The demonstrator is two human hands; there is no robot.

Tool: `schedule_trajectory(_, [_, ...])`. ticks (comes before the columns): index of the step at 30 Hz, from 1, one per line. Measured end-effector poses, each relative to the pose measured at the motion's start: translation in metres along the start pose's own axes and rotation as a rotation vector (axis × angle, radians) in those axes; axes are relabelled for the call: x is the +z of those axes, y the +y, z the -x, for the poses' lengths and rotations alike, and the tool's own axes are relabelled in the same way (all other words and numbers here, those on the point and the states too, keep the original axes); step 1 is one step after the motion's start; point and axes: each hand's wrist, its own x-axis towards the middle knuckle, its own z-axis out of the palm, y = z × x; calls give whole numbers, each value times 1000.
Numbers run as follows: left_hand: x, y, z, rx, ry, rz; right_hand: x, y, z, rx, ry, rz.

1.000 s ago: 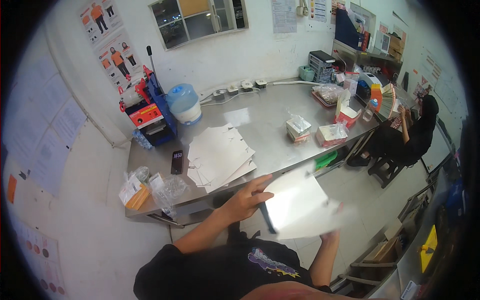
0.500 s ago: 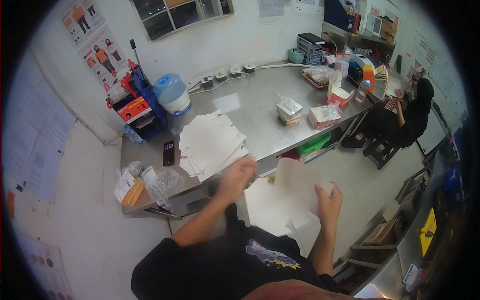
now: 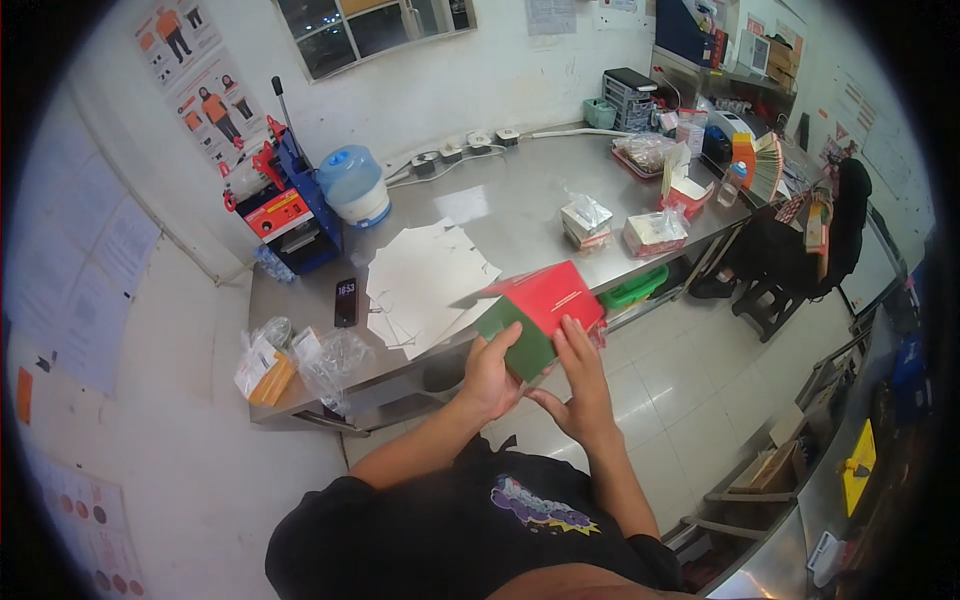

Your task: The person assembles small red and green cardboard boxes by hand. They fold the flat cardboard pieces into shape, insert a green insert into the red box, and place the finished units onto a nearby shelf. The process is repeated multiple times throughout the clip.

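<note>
A red and green folded cardboard box (image 3: 555, 298) is between my hands, above the front edge of the steel table. My left hand (image 3: 488, 380) grips its green side, thumb on the panel and fingers out of sight beneath it. Against the red panel press the fingers of my right hand (image 3: 582, 385), with the thumb below at the lower edge. The underside of the box is hidden from view. Just beyond it lies a loose pile of flat white cardboard blanks (image 3: 425, 280) on the table.
A phone (image 3: 346, 302), plastic-wrapped packages (image 3: 268, 365), a blue-lidded water jug (image 3: 352, 185) and a red-blue machine (image 3: 285, 215) stand at left. Bagged stacks (image 3: 655, 232) sit to the right. A seated person (image 3: 830, 235) is at the far right, beside a metal counter.
The white cardboard has been turned and bent so its red and green outside shows. My left hand took hold of it, and my right hand moved left. The seated person's arm shifted.
</note>
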Motion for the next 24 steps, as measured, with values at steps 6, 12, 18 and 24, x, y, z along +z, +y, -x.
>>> schedule_trajectory(6, [-7, -13, 1, 122, -100, -179, 15, -2, 13, 338, 392, -686])
schedule_trajectory(12, [-2, -12, 16, 151, -131, -548, 2, -7, -12, 21, 334, -16])
schedule_trajectory(18, [-20, -5, 5, -53, -143, -435, -15, 0, -6, 85, 121, -235])
schedule_trajectory(24, [-21, -7, 1, -127, -100, -325, -7, -1, 7, 110, 104, -193])
